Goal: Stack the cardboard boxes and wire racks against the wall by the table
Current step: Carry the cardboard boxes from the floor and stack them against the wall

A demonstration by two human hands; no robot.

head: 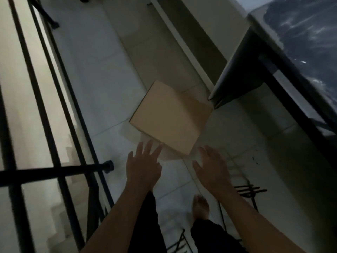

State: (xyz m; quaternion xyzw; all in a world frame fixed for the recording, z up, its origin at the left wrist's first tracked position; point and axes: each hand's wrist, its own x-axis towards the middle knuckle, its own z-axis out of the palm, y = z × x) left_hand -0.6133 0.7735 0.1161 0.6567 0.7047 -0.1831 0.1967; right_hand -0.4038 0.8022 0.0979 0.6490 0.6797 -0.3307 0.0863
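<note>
A closed brown cardboard box (169, 117) sits on the pale tiled floor, close to the foot of the table leg (237, 70). My left hand (143, 164) reaches toward its near left corner with fingers spread, just short of touching. My right hand (211, 167) hovers at the box's near right corner, fingers also straight and holding nothing. A black wire rack (250, 191) lies on the floor to the right of my right forearm, partly hidden. More black wire (179, 241) shows between my legs at the bottom.
A black metal railing (49, 125) runs along the left with a stairwell below it. The table with a dark marbled top (310, 39) fills the upper right. The wall and white baseboard (182, 42) run behind the box. My bare foot (200, 207) stands on the tiles.
</note>
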